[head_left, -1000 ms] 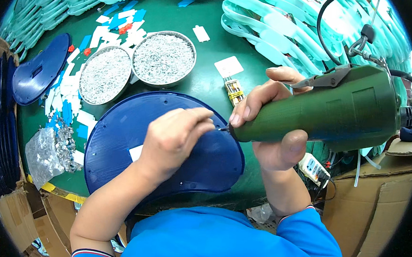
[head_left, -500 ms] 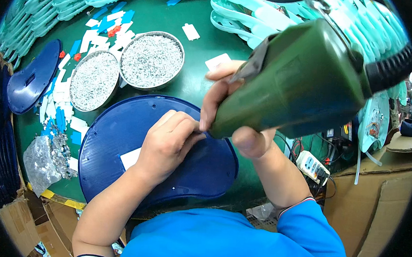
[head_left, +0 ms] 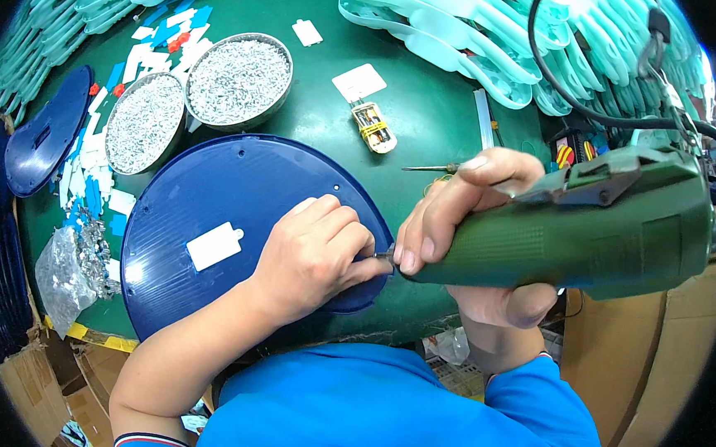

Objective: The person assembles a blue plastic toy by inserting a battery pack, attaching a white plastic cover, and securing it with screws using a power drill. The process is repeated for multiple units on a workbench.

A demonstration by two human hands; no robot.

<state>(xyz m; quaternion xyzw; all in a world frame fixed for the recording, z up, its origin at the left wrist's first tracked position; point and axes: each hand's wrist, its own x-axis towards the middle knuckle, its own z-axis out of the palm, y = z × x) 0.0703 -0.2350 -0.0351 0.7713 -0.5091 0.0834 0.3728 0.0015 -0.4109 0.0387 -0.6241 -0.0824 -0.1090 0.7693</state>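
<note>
My right hand (head_left: 489, 195) is wrapped round a green electric screwdriver (head_left: 598, 236), held nearly level with its tip toward the left. My left hand (head_left: 310, 257) is closed, thumb and fingers pinched at the dark metal tip; a screw between them is too small to make out. Below the left hand lies a dark blue, curved plastic panel (head_left: 287, 165) with small holes near its edge. A white tabbed card (head_left: 213, 247) rests on the panel. Two bowls hold silvery screws: the larger bowl (head_left: 276, 110) and the smaller bowl (head_left: 170, 151) stand beyond the panel.
Teal plastic shells (head_left: 438, 30) are stacked at the back. A small circuit unit with yellow wire (head_left: 373, 129) and a thin screwdriver (head_left: 428, 169) lie on the green table (head_left: 316, 108). White and blue pieces, a plastic bag (head_left: 64, 278) and another blue panel (head_left: 44, 139) are at left.
The electric screwdriver has swung rightward and down to nearly level. My left hand has moved right with its tip, toward the panel's right edge. The circuit unit and whole white card now show.
</note>
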